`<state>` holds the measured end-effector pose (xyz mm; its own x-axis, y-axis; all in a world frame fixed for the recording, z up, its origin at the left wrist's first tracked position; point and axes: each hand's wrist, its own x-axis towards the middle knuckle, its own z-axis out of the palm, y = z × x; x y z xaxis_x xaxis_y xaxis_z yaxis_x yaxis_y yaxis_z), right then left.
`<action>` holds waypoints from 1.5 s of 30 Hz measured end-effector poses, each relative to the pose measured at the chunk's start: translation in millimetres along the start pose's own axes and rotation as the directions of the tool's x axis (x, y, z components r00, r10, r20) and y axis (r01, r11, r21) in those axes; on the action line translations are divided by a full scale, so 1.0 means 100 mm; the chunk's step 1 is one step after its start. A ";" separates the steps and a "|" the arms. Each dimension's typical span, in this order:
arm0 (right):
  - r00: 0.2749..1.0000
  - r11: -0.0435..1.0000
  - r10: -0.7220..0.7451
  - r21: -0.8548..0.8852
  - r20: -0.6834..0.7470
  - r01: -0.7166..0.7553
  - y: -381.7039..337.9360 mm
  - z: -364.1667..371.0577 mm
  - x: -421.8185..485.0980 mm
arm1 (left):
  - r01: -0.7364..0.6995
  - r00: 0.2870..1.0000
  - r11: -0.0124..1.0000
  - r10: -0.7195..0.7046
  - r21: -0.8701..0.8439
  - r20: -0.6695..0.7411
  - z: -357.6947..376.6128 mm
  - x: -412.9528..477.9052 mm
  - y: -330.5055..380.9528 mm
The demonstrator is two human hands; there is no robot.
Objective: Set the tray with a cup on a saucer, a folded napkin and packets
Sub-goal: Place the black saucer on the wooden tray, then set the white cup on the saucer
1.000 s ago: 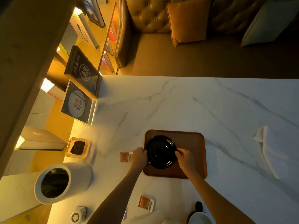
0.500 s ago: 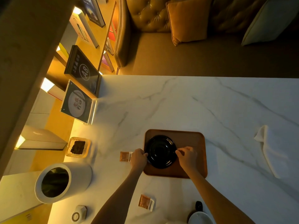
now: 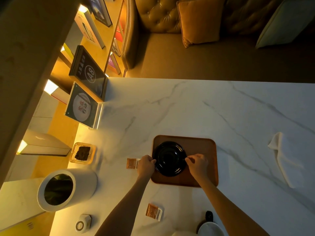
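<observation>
A black saucer lies on the left half of a brown tray on the white marble table. My left hand pinches the saucer's left rim. My right hand touches its right rim with the fingertips. One orange packet lies just left of my left hand, another packet near the front edge. A white napkin lies unfolded at the far right. The cup, white inside with a dark handle, sits at the bottom edge.
A white cylindrical bin lies at the left, with a glass ashtray behind it. A small white disc-shaped device sits at the front left. Sign stands line the table's left end. A sofa with cushions is beyond the far edge.
The saucer stays on the tray. My right hand has loosened from the rim and now only touches it with its fingertips; my left hand has barely moved.
</observation>
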<state>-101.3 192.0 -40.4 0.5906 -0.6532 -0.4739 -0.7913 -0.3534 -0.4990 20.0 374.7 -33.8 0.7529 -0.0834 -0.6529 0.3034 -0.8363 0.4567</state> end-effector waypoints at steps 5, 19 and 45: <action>0.999 0.997 -0.040 0.065 0.015 0.039 -0.04 -0.07 -0.05 | 0.015 1.000 1.000 -0.015 0.012 0.025 -0.07 -0.07 0.02; 0.989 0.912 -0.018 0.408 0.146 -0.044 0.49 -0.63 -1.14 | -0.190 0.981 0.978 0.186 0.091 0.048 -0.23 -0.98 -0.16; 0.937 0.828 0.258 0.446 0.235 -0.340 1.80 -0.78 -2.45 | -0.155 0.934 0.985 0.120 0.080 0.336 1.11 -2.55 -0.62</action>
<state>-400.6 236.5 42.7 0.3863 -0.5458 -0.7436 -0.7855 0.2279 -0.5754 -255.3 388.1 37.2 0.5435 -0.3600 -0.7583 0.1358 -0.8537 0.5027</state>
